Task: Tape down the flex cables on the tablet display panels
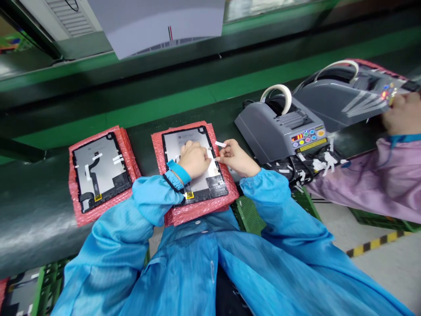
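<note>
A tablet screen panel [197,136] with a silver back and black border lies on red bubble wrap [158,151] in front of me. My left hand [194,159] is over its middle, fingers curled, fingertips near the panel's right edge; what they pinch, if anything, is hidden. At that edge my right hand [237,158] is closed in a pinch, with a short strip of white tape [220,144] sticking out from its fingers. More white shows between the two hands' fingertips. Under my left wrist the panel has a yellow-framed connector [189,195].
Another screen panel [104,164] with a flex cable and tape pieces lies on bubble wrap at left. Right of me stands a grey tape dispenser [279,127]; a co-worker's hand [403,114] is at a second dispenser [335,101]. Green crates [251,215] sit below the bench.
</note>
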The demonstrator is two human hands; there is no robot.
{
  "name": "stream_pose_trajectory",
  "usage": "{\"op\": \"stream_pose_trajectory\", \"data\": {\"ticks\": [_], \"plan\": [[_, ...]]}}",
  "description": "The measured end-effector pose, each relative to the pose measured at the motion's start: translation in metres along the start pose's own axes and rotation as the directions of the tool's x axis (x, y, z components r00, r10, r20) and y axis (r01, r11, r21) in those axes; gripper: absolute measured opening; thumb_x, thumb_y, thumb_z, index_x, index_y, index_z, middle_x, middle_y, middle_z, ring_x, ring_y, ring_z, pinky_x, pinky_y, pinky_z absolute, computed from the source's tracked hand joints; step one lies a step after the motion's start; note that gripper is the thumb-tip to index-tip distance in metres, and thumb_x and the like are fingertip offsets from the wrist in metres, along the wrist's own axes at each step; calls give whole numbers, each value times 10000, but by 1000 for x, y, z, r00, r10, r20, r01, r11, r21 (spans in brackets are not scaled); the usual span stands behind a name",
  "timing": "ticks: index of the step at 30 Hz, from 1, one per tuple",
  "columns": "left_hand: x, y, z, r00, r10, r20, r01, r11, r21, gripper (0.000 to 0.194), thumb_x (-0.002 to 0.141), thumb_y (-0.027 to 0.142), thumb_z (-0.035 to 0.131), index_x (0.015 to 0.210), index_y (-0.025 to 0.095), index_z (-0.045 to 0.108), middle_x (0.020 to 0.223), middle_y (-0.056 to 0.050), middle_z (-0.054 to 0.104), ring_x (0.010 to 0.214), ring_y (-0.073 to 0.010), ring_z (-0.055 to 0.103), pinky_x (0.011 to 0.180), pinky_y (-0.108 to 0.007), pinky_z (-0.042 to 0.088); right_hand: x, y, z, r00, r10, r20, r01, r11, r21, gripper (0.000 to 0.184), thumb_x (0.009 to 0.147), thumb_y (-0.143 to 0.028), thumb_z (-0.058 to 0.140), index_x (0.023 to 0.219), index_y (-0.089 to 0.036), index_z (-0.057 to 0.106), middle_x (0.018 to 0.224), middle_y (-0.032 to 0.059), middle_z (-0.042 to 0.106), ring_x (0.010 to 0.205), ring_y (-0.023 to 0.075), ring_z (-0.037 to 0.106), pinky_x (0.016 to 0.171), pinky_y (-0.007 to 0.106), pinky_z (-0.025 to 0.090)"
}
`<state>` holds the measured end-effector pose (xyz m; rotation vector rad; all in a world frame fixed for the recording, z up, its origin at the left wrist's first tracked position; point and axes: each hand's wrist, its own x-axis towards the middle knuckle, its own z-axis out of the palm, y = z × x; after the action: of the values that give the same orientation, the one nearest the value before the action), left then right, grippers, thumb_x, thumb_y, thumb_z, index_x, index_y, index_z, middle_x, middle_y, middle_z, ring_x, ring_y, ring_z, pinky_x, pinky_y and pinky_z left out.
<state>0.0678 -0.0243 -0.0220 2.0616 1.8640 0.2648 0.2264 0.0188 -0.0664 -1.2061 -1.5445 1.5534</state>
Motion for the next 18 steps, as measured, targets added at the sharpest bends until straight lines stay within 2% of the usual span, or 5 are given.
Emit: {"op": "stream_pose_trajectory", "data": {"ticks": [5, 8, 10, 14, 18], "plan": [[-2, -4, -3, 999, -17, -38, 19, 999, 37, 137, 805, 275, 618, 728, 161, 621, 896, -118, 612, 1002, -315, 483, 854, -468, 396, -1, 10, -8, 997, 58, -47, -51, 989, 136, 558, 549, -330, 785, 914, -242, 372, 635, -106, 466, 586, 97, 464, 600, 234, 390], [0, -10, -12, 998, -24, -55, 20, 998, -64, 115, 835, 282, 594, 849, 172, 625, 871, -64, 623, 930, -254, 512, 848, -413, 396, -6, 1, -15, 997, -58, -42, 59, 998, 19, 339, 716, -423, 669, 861, -217, 441, 671, -63, 469, 625, 105, 449, 625, 251, 371], [3, -13, -19, 997, 17, -80, -28, 991, -135, 175, 888, 326, 531, 874, 179, 626, 846, -35, 622, 881, -215, 519, 856, -381, 389, -11, -11, -17, 986, -165, 36, 168, 980, -105, 254, 808, -437, 577, 816, -201, 483, 695, -38, 474, 659, 114, 445, 653, 264, 367], [5, -13, -26, 987, 133, -88, -146, 975, -167, 257, 915, 394, 500, 851, 182, 631, 852, -24, 625, 877, -197, 514, 869, -354, 374, -20, -33, -14, 949, -252, 191, 297, 917, -268, 259, 871, -440, 495, 795, -192, 504, 734, -9, 507, 712, 136, 467, 686, 276, 374], [7, -12, -22, 988, 150, -27, -152, 974, -166, 204, 898, 329, 539, 797, 173, 622, 830, -26, 624, 890, -198, 516, 867, -350, 374, -21, -39, -11, 938, -253, 239, 325, 881, -343, 251, 898, -403, 451, 799, -186, 531, 760, 14, 557, 745, 153, 512, 706, 285, 409]]}}
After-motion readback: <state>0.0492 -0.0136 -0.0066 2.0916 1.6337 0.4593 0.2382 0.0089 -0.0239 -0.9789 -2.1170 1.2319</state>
